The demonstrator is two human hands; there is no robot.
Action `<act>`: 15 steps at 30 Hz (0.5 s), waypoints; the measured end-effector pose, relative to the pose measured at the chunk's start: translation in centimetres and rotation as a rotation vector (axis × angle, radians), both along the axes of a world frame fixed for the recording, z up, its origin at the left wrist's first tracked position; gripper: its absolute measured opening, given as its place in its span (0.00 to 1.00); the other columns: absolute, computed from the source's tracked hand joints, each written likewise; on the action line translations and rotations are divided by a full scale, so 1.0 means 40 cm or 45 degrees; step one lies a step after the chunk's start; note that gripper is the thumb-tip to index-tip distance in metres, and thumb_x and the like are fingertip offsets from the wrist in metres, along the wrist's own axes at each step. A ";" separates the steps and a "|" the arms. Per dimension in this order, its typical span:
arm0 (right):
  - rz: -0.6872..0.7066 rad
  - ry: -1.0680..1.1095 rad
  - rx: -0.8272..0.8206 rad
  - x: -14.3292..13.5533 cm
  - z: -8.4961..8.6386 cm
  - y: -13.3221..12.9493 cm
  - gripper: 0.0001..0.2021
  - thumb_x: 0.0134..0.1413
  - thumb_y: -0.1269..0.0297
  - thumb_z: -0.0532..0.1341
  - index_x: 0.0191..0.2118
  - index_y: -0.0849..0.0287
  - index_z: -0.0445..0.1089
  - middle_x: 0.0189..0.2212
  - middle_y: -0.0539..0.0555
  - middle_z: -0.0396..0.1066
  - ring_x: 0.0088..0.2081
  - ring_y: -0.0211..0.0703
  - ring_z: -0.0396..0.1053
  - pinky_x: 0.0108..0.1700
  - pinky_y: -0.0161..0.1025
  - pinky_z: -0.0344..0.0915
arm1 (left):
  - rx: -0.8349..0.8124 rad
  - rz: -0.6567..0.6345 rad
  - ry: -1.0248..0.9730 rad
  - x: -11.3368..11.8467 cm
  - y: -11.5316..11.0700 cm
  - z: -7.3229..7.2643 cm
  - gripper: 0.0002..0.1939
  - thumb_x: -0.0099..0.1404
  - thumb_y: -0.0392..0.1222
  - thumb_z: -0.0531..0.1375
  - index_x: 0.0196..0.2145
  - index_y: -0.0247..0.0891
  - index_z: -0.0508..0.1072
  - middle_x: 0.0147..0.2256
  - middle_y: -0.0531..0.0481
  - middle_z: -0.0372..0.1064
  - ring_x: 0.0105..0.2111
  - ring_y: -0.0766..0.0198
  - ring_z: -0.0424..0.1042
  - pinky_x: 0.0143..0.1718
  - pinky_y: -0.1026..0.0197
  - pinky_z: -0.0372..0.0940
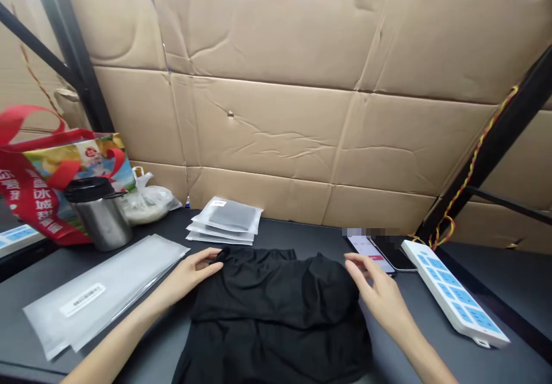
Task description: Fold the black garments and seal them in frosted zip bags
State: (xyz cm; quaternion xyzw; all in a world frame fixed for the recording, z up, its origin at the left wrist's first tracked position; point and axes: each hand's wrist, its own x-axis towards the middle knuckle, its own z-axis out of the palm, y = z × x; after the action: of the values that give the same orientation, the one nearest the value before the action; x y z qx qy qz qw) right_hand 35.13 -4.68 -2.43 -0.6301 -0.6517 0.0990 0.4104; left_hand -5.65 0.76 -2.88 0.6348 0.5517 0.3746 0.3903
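A black cloth garment lies in folds on the dark table, in front of me at the bottom centre. My left hand pinches its upper left corner between thumb and fingers. At the upper right edge of the cloth, my right hand has its thumb and fingers close together on the fabric. Beyond the cloth sits a small stack of frosted plastic packets, the top one with dark contents. Longer frosted bags with a barcode label lie left of my left hand.
A steel tumbler, a red colourful bag and a tied plastic bag stand at the left. Two phones and a white-blue power strip lie at the right. A cardboard wall closes the back.
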 end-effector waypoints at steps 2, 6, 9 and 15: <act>0.106 -0.059 -0.011 -0.030 0.005 0.026 0.17 0.55 0.52 0.57 0.46 0.54 0.70 0.43 0.55 0.73 0.45 0.50 0.70 0.48 0.46 0.66 | 0.031 -0.059 -0.031 0.001 0.004 -0.008 0.27 0.55 0.56 0.63 0.47 0.37 0.74 0.44 0.44 0.75 0.44 0.50 0.73 0.47 0.51 0.67; 0.251 -0.123 -0.060 -0.042 0.024 0.048 0.11 0.56 0.55 0.57 0.37 0.53 0.71 0.35 0.53 0.73 0.41 0.50 0.69 0.46 0.46 0.64 | 0.227 -0.044 -0.023 -0.010 -0.003 -0.001 0.21 0.55 0.54 0.63 0.43 0.39 0.77 0.44 0.46 0.75 0.46 0.49 0.72 0.51 0.49 0.65; 0.424 -0.038 -0.129 0.009 0.056 0.011 0.08 0.56 0.56 0.58 0.36 0.53 0.70 0.37 0.52 0.72 0.42 0.47 0.69 0.47 0.41 0.64 | 0.348 -0.144 -0.021 -0.035 -0.046 0.037 0.15 0.59 0.51 0.62 0.42 0.43 0.77 0.48 0.48 0.73 0.51 0.51 0.69 0.55 0.50 0.62; 0.830 -0.138 -0.730 0.112 0.111 -0.123 0.07 0.47 0.63 0.65 0.36 0.49 0.76 0.37 0.49 0.74 0.41 0.47 0.70 0.46 0.39 0.65 | -0.078 -1.089 0.233 -0.080 -0.191 0.154 0.17 0.56 0.48 0.68 0.45 0.51 0.77 0.49 0.51 0.73 0.54 0.50 0.67 0.59 0.50 0.55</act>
State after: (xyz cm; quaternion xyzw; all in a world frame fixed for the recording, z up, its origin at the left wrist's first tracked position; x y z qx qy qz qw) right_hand 39.60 -9.61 2.02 -0.4841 -0.7833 0.3673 0.1314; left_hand -8.86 -6.90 3.26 0.8248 0.2823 0.1050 0.4785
